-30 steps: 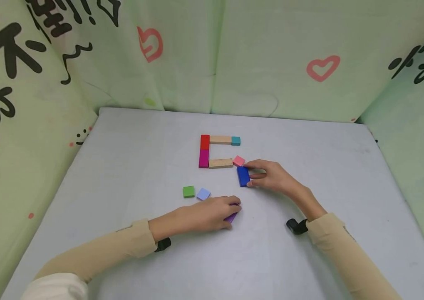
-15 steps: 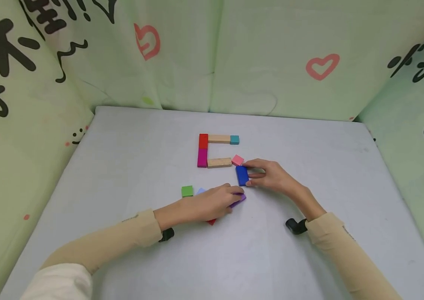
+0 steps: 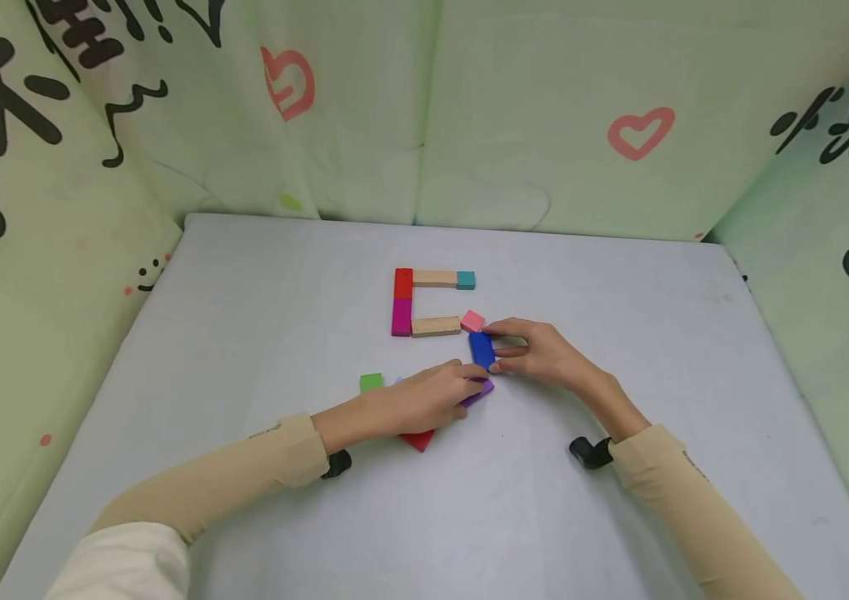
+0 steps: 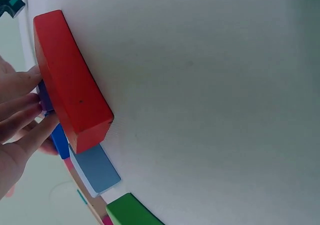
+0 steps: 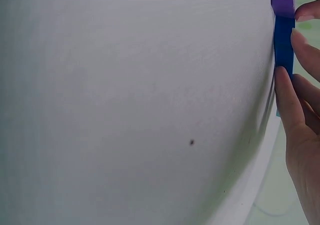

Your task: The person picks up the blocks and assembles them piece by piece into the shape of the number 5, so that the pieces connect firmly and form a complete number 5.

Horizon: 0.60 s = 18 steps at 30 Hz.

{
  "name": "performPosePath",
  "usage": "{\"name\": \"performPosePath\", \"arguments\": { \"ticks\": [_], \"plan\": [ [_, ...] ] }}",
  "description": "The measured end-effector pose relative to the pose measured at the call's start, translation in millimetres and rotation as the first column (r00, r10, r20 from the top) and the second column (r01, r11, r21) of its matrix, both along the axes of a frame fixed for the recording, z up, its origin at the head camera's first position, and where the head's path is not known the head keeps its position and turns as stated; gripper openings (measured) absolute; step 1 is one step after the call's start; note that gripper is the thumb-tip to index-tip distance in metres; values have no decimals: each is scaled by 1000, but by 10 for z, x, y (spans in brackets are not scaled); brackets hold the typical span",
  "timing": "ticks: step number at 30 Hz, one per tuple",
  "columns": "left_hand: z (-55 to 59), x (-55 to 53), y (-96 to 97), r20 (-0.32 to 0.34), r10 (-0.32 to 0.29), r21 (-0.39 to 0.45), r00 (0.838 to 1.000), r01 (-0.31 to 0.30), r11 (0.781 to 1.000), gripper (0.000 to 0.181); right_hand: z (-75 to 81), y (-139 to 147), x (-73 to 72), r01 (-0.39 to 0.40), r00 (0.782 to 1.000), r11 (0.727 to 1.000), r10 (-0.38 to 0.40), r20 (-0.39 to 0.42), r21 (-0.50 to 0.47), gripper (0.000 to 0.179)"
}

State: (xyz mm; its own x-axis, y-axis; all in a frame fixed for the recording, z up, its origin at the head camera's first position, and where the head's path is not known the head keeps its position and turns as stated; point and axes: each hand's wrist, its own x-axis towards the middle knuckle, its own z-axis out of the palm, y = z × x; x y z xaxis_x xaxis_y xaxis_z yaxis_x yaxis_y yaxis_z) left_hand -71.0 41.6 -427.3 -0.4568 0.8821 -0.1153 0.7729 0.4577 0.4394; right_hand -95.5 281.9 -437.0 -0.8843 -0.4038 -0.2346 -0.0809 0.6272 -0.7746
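My left hand (image 3: 424,402) grips a purple block (image 3: 478,392) between thumb and fingers, its end at the near end of a blue block (image 3: 481,350). My right hand (image 3: 547,354) holds that blue block from its right side, with the thumb at the near corner and a fingertip at the far corner. In the right wrist view the purple block (image 5: 283,1) and blue block (image 5: 284,42) meet end to end. A pink block (image 3: 472,321) sits turned at an angle just beyond the blue one. Under my left hand lies a red block (image 4: 75,85), partly hidden in the head view.
Farther back, a red block (image 3: 403,283), a magenta block (image 3: 402,317), two wooden blocks (image 3: 435,327) and a teal block (image 3: 466,280) form an outline open on the right. A green block (image 3: 371,382) and a light blue block (image 4: 95,169) lie left of my left hand.
My left hand has carried the purple block away from me and slightly right, up to the blue block's near end, uncovering the red block beneath. My right hand stays at the blue block.
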Motion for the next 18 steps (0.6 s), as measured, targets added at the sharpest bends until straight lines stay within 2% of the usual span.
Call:
{"name": "performPosePath", "arguments": {
  "ticks": [11,18],
  "plan": [
    [-18,-5,4,-10,7,7,1000,-7,1000,50,-19,-3,-4,8,1000,1000,-7,25,-17,58],
    [-13,-2,9,-29,-8,10,1000,8,1000,50,-37,-9,2,15,1000,1000,-15,5,5,58]
  ]
}}
